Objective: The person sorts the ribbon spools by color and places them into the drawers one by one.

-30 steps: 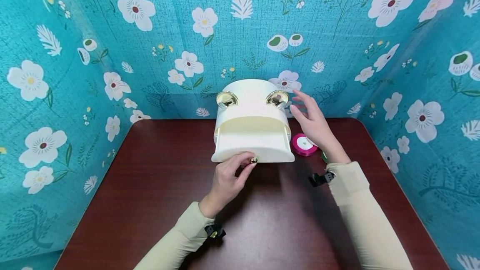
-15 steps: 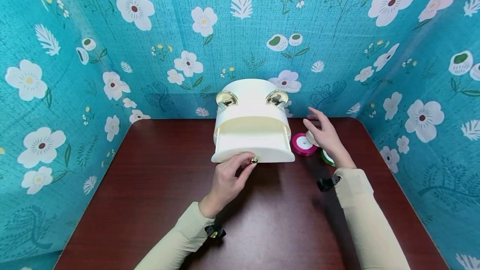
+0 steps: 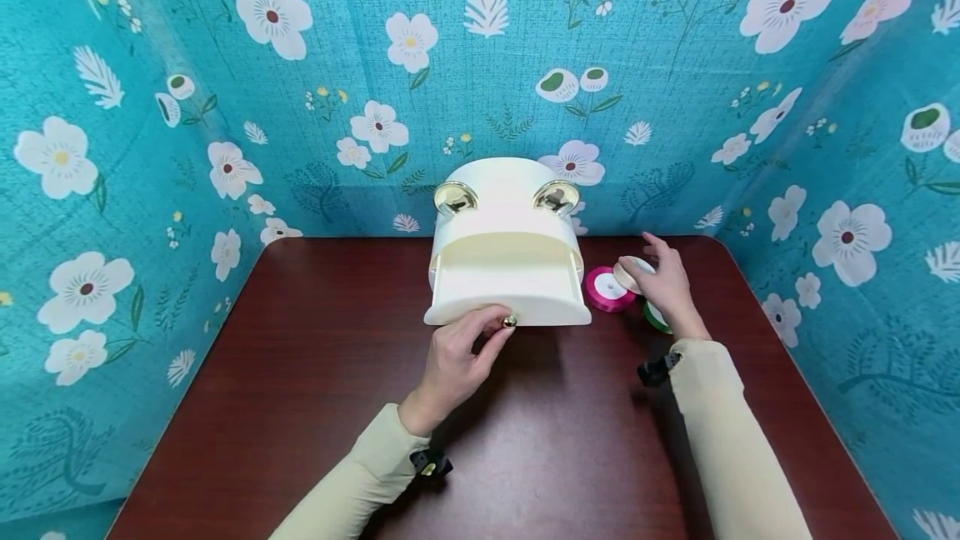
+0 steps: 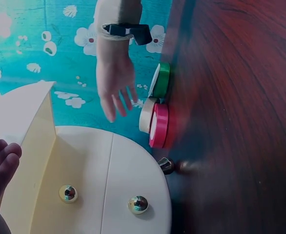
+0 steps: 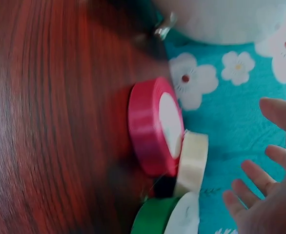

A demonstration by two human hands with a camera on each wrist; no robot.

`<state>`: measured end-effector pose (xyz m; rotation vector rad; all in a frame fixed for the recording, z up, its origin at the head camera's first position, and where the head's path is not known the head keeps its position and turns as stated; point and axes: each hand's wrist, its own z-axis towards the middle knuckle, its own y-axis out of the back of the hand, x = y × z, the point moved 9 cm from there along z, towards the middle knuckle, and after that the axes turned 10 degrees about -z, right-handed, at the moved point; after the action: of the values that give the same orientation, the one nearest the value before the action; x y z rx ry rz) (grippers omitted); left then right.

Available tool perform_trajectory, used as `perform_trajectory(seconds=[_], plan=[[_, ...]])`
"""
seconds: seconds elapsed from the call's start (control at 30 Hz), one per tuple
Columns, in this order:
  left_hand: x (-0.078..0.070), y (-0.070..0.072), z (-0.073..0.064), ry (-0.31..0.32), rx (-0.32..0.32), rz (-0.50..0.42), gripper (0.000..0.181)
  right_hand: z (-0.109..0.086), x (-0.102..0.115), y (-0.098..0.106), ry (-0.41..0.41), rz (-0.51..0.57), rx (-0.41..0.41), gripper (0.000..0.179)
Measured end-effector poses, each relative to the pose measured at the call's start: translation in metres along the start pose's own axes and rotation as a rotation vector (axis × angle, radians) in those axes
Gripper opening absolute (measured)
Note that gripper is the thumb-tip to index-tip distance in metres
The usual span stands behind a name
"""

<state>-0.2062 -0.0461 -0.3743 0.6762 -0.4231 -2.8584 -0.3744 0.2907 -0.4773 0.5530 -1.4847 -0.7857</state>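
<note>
My left hand [image 3: 453,361] pinches the small gold knob [image 3: 509,322] on the pulled-out top drawer [image 3: 457,309] of a white box [image 3: 498,190] with two gold eye-like rounds. In the left wrist view, two lower gold knobs show on its front. Over on the right, my right hand [image 3: 670,286] hovers above a cream ribbon roll [image 3: 628,277], fingers spread and holding nothing in the right wrist view. That roll leans on a pink ribbon roll [image 5: 145,129]. A green ribbon roll [image 5: 153,217] lies beside them, partly under my right hand in the head view.
The dark red wooden table [image 3: 315,373] carries the box near its back edge. Behind and on both sides hangs a teal flowered cloth [image 3: 315,107]. A metal foot [image 4: 166,165] sticks out below the box.
My right hand has moved right and down, from beside the box's right gold round to over the cream roll, uncovering part of the green roll. My left hand stays on the knob.
</note>
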Motion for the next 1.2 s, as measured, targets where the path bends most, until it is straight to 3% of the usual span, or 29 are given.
perform_trajectory(seconds=[0.37, 0.6, 0.87, 1.0, 1.2], plan=[[0.001, -0.002, 0.002, -0.024, 0.007, -0.002, 0.025, 0.015, -0.032, -0.017, -0.116, -0.132, 0.041, 0.092], [0.000, -0.002, 0.003, -0.033, 0.000, 0.000, 0.025, 0.020, -0.031, -0.021, -0.117, -0.228, -0.011, 0.079], [-0.002, -0.001, 0.003, -0.028, 0.005, 0.003, 0.024, 0.022, -0.035, -0.024, -0.167, -0.305, -0.014, 0.080], [-0.002, 0.000, 0.001, -0.025, 0.008, 0.004, 0.025, 0.020, -0.037, -0.027, -0.186, -0.367, 0.006, 0.082], [-0.002, 0.001, -0.001, -0.026, 0.006, 0.002, 0.027, 0.019, -0.039, -0.029, -0.176, -0.352, 0.043, 0.082]])
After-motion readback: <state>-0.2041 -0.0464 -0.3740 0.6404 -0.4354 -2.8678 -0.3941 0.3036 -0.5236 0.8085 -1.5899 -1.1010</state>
